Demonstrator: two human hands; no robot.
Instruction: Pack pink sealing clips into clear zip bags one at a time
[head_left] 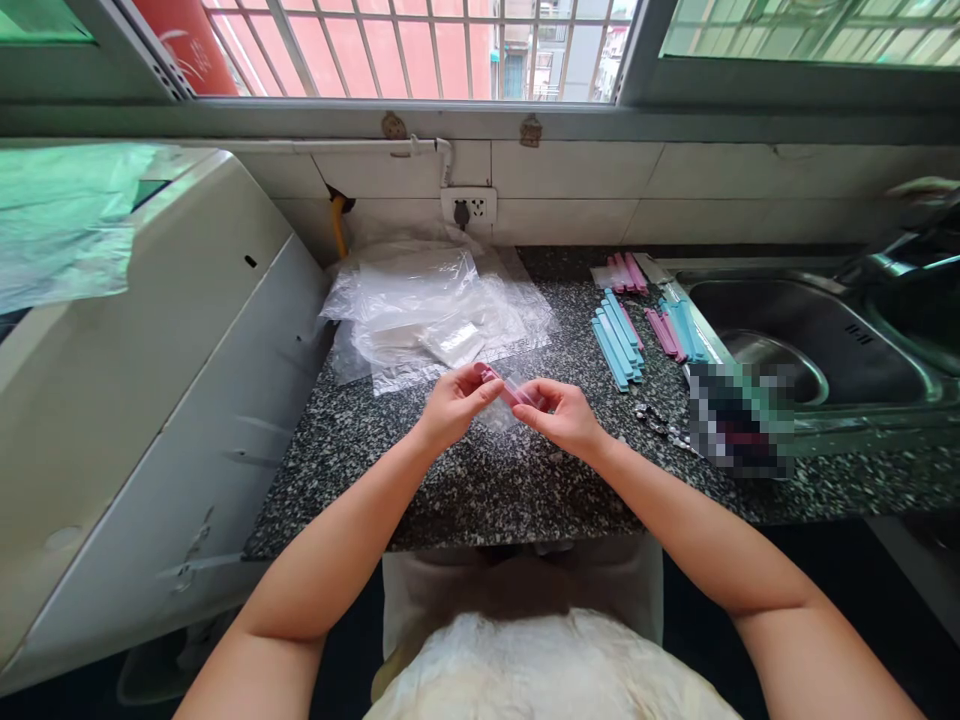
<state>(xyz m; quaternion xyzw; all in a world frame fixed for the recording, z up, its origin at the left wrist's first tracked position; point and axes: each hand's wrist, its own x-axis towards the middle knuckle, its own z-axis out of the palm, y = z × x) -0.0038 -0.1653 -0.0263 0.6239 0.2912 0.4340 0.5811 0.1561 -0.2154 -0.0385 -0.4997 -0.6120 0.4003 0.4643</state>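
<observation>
Over the middle of the counter, both hands hold a small clear plastic bag [517,389] with pink sealing clips in or against it. My left hand [454,405] pinches its left end, where a bit of pink shows at the fingertips. Fingers of my right hand [561,412] are wrapped round the other end. How far the clips sit inside the bag I cannot tell. Just beyond my left hand lies a heap of clear plastic bags [420,300]. To the right of my hands are a stack of light-blue sealing clips [616,342] and several pink sealing clips [664,333].
A speckled dark stone counter [480,490] runs under everything. A steel sink [795,330] is at the right, with a blurred-out object [739,425] by its near edge. On the left stands a pale slanted appliance [187,400]. A wall socket [470,207] holds a black plug.
</observation>
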